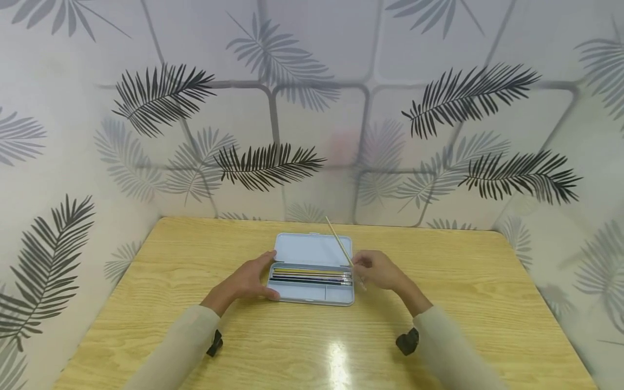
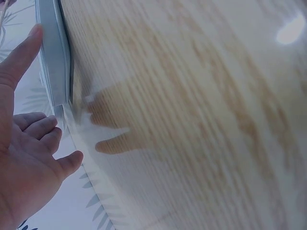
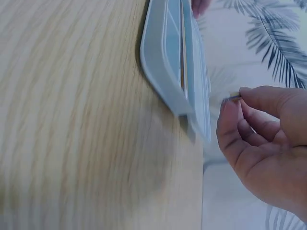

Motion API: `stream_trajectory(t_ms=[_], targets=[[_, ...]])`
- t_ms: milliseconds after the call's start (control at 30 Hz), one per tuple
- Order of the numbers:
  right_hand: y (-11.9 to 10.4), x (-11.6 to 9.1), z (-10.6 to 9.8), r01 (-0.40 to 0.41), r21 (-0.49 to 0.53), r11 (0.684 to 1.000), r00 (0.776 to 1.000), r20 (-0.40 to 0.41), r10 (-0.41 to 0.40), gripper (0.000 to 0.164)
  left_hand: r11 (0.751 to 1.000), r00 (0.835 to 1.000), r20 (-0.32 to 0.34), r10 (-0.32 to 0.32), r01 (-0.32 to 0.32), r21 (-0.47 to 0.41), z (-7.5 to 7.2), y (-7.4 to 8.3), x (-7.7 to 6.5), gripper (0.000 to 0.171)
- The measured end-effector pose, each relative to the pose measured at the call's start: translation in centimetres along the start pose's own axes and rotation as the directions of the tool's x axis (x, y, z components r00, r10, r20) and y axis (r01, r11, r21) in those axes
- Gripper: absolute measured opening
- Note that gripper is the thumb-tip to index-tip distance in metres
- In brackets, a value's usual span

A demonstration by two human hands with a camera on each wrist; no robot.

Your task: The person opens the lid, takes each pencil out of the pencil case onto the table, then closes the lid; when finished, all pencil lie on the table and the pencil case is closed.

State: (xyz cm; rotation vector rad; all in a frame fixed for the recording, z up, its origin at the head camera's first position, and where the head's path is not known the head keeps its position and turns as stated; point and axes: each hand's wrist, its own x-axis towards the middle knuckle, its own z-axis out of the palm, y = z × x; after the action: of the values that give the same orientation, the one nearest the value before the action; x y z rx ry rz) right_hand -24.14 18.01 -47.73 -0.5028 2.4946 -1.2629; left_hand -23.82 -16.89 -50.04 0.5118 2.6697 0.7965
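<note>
A light blue pencil case (image 1: 336,293) lies on the table with its lid (image 1: 307,248) folded back. Several pencils (image 1: 302,274) lie side by side in its rear compartment. My left hand (image 1: 251,279) is at the case's left end, fingers spread and thumb against the front corner. In the left wrist view that thumb (image 2: 26,52) touches the case's side (image 2: 52,57). My right hand (image 1: 377,269), just off the case's right end, pinches a thin yellowish pencil (image 1: 338,240) between thumb and fingertips. The pencil tilts up and leftward in front of the lid.
The wood-grain table (image 1: 244,341) spreads around the case and ends at a leaf-patterned covering (image 1: 341,135) behind and at both sides. A divider (image 1: 325,293) splits the case's front section. Small black devices (image 1: 407,341) sit at both wrists.
</note>
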Motion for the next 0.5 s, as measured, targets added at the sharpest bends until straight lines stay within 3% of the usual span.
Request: stream_trajectory(t_ms=[233,500], targets=[[1.8,-2.1,-1.5,-0.051,0.186,0.981,0.999,0.014,0.05,0.046,1.0,1.0,-0.002,0.002,-0.002,-0.013,0.0,0.0,-0.1,0.114],[3.7,-3.6,-2.0,-0.181,0.23,0.956,0.983,0.007,0.185,0.048,1.0,1.0,-0.001,-0.004,0.004,-0.019,0.1,0.0,-0.1,0.115]])
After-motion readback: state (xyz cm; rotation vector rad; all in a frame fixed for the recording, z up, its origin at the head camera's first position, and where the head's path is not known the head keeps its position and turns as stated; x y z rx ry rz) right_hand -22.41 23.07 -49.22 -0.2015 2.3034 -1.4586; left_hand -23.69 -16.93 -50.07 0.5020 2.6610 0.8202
